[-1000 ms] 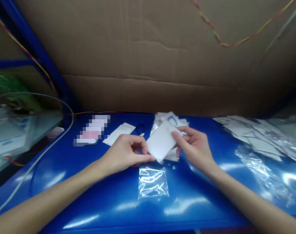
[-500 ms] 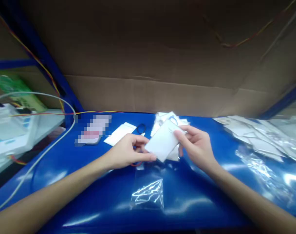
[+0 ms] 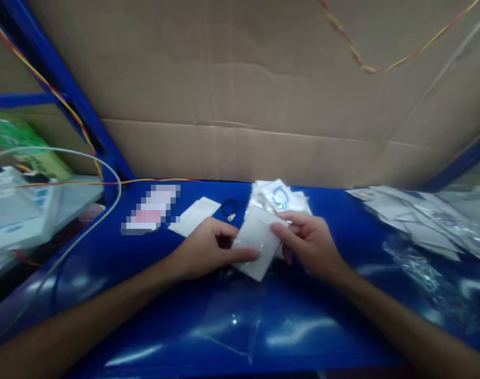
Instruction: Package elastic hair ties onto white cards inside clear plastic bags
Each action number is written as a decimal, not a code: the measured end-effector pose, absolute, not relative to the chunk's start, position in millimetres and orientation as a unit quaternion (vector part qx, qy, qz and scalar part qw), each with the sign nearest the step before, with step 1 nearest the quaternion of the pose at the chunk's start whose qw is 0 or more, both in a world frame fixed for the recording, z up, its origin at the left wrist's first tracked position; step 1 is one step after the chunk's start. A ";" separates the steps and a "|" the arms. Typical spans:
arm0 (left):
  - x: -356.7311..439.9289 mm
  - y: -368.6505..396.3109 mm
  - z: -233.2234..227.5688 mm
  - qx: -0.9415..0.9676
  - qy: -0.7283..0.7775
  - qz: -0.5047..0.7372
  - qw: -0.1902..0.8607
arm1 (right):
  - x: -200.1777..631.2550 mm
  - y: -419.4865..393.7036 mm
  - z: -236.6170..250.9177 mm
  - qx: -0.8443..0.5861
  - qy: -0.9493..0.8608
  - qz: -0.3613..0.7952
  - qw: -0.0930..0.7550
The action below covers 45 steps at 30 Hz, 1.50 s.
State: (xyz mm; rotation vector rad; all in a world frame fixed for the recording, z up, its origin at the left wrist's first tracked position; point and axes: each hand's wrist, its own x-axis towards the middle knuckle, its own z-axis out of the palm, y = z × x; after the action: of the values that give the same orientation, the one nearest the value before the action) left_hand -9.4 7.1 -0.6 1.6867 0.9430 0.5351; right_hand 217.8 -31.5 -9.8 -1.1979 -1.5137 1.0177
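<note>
- A flat white rectangular card (image 3: 257,242) was held just above the glossy blue tabletop (image 3: 106,273), at its middle, gripped from both sides.
- The left hand (image 3: 208,247) was closed on the card's left edge, thumb laid across its lower face.
- The right hand (image 3: 309,242) was pinched on the card's right edge, fingers curled.
- A clear, flat plastic bag (image 3: 234,321) was seen lying on the table, just in front of the hands.
- A stack of small white packets (image 3: 279,197) was seen just behind the card.
</note>
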 end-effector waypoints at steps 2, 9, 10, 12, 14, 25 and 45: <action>-8.9 7.3 -2.3 0.699 0.398 0.225 0.549 | 216.0 -32.9 -10.2 -0.486 -0.625 0.425 0.440; -7.1 7.3 -6.1 0.660 0.391 0.245 0.593 | 214.2 -34.3 -9.4 -0.454 -0.642 0.449 0.424; -6.7 7.0 -6.1 0.652 0.391 0.252 0.599 | 214.5 -34.1 -8.9 -0.454 -0.636 0.443 0.440; -6.0 5.9 -6.2 0.637 0.394 0.265 0.607 | 214.7 -33.6 -7.9 -0.456 -0.623 0.434 0.465; -5.7 4.9 -6.7 0.632 0.392 0.280 0.607 | 214.2 -33.3 -6.7 -0.461 -0.620 0.428 0.470; -6.0 3.9 -9.3 0.634 0.392 0.342 0.573 | 213.1 -35.3 -7.6 -0.427 -0.664 0.447 0.420; -6.0 -4.8 -5.9 0.664 0.375 0.347 0.546 | 209.2 -36.3 -8.5 -0.372 -0.631 0.543 0.412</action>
State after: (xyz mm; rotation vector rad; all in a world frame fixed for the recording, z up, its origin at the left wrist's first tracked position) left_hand -6.0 -4.8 -5.9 1.5746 0.8898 0.8227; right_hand 209.2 -36.3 -8.5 -0.9353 -1.5867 1.3649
